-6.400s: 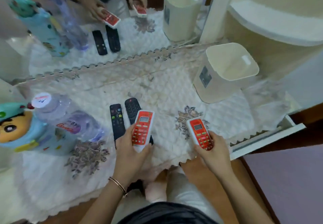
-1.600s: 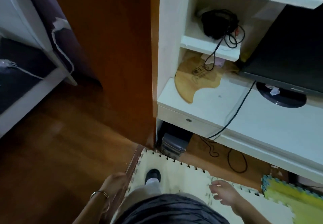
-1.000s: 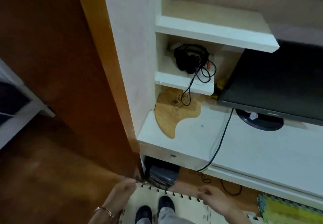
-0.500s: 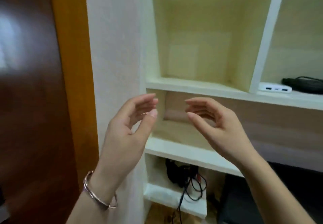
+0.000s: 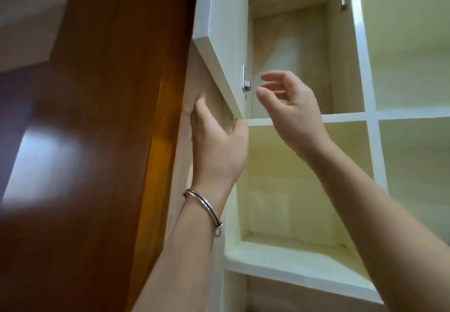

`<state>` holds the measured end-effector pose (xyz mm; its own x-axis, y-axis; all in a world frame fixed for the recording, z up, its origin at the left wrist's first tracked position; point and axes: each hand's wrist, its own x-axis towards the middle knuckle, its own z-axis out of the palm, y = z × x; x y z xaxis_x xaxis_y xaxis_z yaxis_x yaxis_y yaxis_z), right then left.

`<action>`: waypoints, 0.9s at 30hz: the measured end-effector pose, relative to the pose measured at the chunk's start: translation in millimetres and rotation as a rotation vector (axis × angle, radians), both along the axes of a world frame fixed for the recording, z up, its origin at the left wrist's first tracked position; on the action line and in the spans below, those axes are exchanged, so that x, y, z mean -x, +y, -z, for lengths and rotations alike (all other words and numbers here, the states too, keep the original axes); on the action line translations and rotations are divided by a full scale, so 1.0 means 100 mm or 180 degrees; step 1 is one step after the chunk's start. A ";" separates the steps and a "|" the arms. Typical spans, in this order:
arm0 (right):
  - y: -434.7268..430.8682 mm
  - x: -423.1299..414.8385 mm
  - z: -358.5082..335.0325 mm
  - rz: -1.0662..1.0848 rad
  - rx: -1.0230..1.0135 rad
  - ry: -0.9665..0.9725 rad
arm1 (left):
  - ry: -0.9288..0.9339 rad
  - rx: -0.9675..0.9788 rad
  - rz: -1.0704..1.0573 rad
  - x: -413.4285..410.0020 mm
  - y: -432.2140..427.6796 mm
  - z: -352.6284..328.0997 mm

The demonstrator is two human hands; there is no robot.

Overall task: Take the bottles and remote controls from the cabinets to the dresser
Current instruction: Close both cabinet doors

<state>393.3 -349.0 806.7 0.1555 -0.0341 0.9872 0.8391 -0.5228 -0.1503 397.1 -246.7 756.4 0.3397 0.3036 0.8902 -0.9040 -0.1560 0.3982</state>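
Both arms reached upward to the white cabinet. The left hand straddled the lower edge of the open cabinet door — fingers flat behind it, thumb at its bottom corner. Just beside the door's hinge, the right hand hovered with fingers loosely curled, holding nothing. No telling where bottles or remotes lay.

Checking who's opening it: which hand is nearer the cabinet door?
Left. The left hand holds the door at its lower corner. The right hand hovers just to the right of it, by the hinge, holding nothing.
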 end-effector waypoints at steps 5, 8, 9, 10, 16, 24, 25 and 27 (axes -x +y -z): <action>0.15 0.06 -0.44 -0.0261 -0.0092 0.0118 | -0.0424 0.0228 0.0536 -0.02 0.03 -0.37; 0.18 0.25 -0.62 -0.0544 -0.0215 0.0129 | -0.0654 0.0210 0.0582 -0.01 0.08 -0.43; 0.18 0.31 -0.66 -0.0628 -0.0208 0.0111 | -0.0684 0.0253 0.0669 -0.02 0.09 -0.44; 0.17 0.37 -0.70 -0.0712 -0.0180 0.0102 | -0.0698 0.0292 0.0790 -0.04 0.09 -0.44; 0.02 0.58 -0.78 -0.0656 -0.0416 -0.0181 | -0.0709 -0.0387 0.0938 0.00 -0.21 -0.44; -0.68 0.42 -0.68 0.0008 -0.0661 -0.0370 | -0.1117 -0.1033 0.0015 -0.19 -0.69 -0.50; -0.72 0.40 -0.69 0.0056 -0.0691 -0.0394 | -0.1189 -0.1124 -0.0066 -0.23 -0.73 -0.49; -0.85 0.34 -0.70 0.0206 -0.0771 -0.0381 | -0.1239 -0.1294 -0.0226 -0.31 -0.82 -0.50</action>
<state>359.2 -433.9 877.0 0.0281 -0.2776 0.9603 0.8245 -0.5368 -0.1793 428.2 -328.3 806.8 -0.0458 -0.0798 0.9958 -0.9538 -0.2928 -0.0674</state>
